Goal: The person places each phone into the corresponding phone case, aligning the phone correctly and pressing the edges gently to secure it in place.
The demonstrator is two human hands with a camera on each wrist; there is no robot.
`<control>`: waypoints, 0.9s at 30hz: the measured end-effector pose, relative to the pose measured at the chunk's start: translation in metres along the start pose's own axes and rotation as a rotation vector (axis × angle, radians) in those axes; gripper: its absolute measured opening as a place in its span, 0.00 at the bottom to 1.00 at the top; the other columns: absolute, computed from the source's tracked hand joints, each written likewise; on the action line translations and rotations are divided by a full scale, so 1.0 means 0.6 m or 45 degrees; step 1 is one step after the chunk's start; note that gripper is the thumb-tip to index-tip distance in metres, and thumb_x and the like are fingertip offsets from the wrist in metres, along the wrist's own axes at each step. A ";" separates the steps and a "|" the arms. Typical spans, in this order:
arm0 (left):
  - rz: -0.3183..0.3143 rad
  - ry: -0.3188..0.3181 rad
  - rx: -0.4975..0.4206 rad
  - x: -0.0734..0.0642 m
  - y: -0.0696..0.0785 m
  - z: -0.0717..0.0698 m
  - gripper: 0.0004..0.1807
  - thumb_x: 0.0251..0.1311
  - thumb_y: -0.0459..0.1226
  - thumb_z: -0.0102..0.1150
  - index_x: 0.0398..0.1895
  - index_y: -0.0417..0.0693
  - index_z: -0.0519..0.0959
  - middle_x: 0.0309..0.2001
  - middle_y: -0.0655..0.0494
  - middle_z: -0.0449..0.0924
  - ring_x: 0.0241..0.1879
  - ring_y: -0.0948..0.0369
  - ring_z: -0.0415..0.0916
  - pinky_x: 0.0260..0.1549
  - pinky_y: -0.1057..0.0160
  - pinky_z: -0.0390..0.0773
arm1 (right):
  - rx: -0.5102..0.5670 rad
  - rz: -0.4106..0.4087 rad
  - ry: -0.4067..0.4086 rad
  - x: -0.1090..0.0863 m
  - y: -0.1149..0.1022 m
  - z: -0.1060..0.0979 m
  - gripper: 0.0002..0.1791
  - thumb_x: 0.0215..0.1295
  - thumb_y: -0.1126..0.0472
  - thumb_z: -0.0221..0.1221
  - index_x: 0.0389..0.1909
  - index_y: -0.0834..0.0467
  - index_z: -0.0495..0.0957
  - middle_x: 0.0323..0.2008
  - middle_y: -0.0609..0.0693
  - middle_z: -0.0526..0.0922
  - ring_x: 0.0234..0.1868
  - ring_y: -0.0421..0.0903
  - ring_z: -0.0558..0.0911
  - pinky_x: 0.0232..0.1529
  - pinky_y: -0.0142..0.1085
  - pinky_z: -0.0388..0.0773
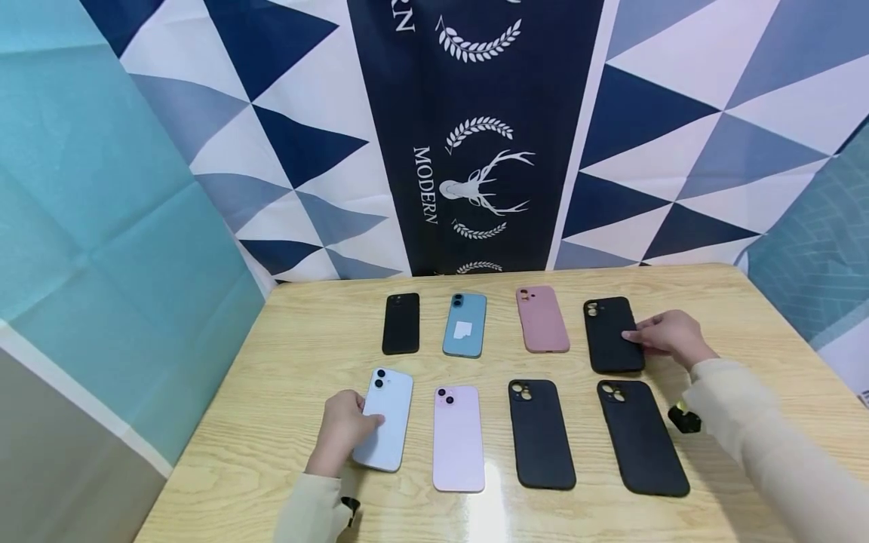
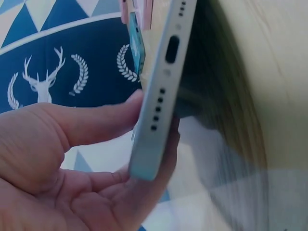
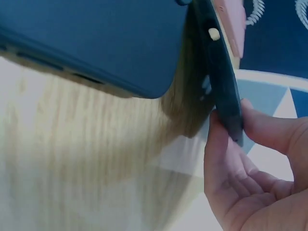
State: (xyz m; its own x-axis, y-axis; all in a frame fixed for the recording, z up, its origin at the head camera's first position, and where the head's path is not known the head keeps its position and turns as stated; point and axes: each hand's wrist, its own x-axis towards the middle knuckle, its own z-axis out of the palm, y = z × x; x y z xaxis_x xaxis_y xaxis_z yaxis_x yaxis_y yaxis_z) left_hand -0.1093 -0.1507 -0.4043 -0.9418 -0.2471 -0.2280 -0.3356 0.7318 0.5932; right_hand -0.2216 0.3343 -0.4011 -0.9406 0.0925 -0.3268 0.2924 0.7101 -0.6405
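Observation:
My left hand pinches a pale blue-white phone by its left long edge, thumb on the back and fingers beneath. The left wrist view shows that phone's bottom edge, with its charging port and speaker holes, lifted off the wood. At the back right, my right hand grips a black phone case by its right edge. In the right wrist view this case is tilted, held between thumb and fingers. A second black case lies just in front of it.
On the wooden table lie a pink phone and another black case in the front row. Behind are a black phone, a blue phone and a pink case. Patterned cloth hangs behind.

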 end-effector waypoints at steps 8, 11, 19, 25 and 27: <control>-0.042 -0.030 -0.132 0.010 -0.016 -0.016 0.12 0.56 0.29 0.61 0.42 0.29 0.80 0.35 0.40 0.81 0.33 0.55 0.77 0.26 0.64 0.78 | 0.394 0.048 -0.198 -0.006 0.022 -0.003 0.42 0.66 0.51 0.59 0.68 0.76 0.54 0.28 0.33 0.82 0.30 0.26 0.80 0.41 0.32 0.85; -0.057 0.013 -0.184 0.011 -0.018 -0.020 0.13 0.56 0.29 0.61 0.44 0.29 0.80 0.38 0.38 0.83 0.35 0.54 0.79 0.29 0.63 0.80 | 0.503 0.037 -0.233 -0.014 0.015 0.006 0.43 0.66 0.52 0.59 0.69 0.75 0.53 0.25 0.26 0.79 0.30 0.26 0.81 0.40 0.29 0.84; -0.073 0.136 -0.327 0.016 -0.011 -0.019 0.13 0.56 0.30 0.61 0.43 0.30 0.82 0.34 0.41 0.85 0.34 0.58 0.80 0.33 0.63 0.80 | 0.677 -0.020 -0.277 -0.039 -0.017 0.037 0.41 0.63 0.54 0.63 0.68 0.73 0.57 0.26 0.31 0.84 0.30 0.30 0.84 0.38 0.29 0.84; -0.098 0.171 -0.442 0.019 0.007 -0.008 0.13 0.57 0.29 0.61 0.44 0.30 0.82 0.37 0.39 0.85 0.36 0.58 0.82 0.35 0.63 0.83 | 0.683 -0.045 -0.266 -0.055 -0.039 0.060 0.43 0.61 0.52 0.64 0.68 0.73 0.58 0.27 0.31 0.84 0.31 0.31 0.85 0.38 0.29 0.85; -0.108 0.173 -0.473 0.020 0.014 -0.007 0.13 0.58 0.29 0.61 0.45 0.30 0.81 0.38 0.38 0.85 0.37 0.57 0.82 0.35 0.63 0.83 | 0.701 -0.040 -0.277 -0.060 -0.046 0.067 0.41 0.61 0.52 0.64 0.67 0.72 0.61 0.27 0.33 0.85 0.30 0.32 0.85 0.37 0.30 0.85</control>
State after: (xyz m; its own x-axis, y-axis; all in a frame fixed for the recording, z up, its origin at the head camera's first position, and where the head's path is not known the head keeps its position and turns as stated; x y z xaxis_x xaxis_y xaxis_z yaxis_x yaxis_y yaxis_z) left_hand -0.1235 -0.1503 -0.3990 -0.8963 -0.3967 -0.1984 -0.3729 0.4317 0.8213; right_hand -0.1889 0.2835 -0.3996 -0.9101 -0.1090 -0.3998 0.3666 0.2379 -0.8994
